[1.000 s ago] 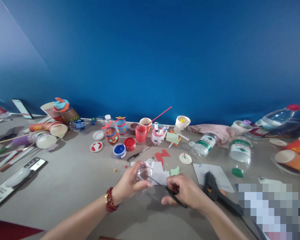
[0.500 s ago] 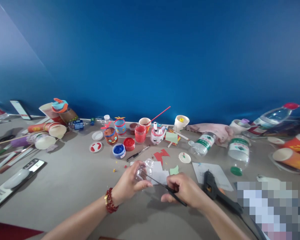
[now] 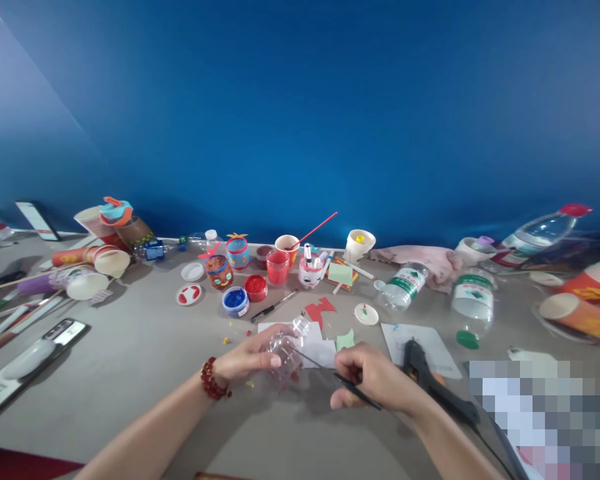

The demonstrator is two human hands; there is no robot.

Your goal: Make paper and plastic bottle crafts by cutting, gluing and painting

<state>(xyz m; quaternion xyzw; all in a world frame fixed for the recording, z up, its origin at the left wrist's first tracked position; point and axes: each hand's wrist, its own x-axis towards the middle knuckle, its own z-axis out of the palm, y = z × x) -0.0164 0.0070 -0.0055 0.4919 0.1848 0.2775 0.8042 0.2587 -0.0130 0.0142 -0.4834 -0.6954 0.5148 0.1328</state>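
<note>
My left hand (image 3: pixel 250 359), with a red bead bracelet on its wrist, is closed around a clear plastic bottle piece (image 3: pixel 286 347) held just above the grey table (image 3: pixel 145 373). My right hand (image 3: pixel 373 379) grips black scissors (image 3: pixel 330 373). Their thin blades reach left to the clear piece. White paper scraps (image 3: pixel 316 347) lie just behind both hands.
Paint pots, a blue one (image 3: pixel 235 300) and red ones (image 3: pixel 255 287), stand behind. A black glue gun (image 3: pixel 420 370) lies right of my right hand. Water bottles (image 3: pixel 403 288) and paper cups (image 3: pixel 87 283) are scattered on both sides. A phone (image 3: pixel 25 357) lies far left.
My left hand has turned the clear piece and drawn it a little lower and nearer. The right hand with the scissors has stayed close beside it. The view shifted slightly.
</note>
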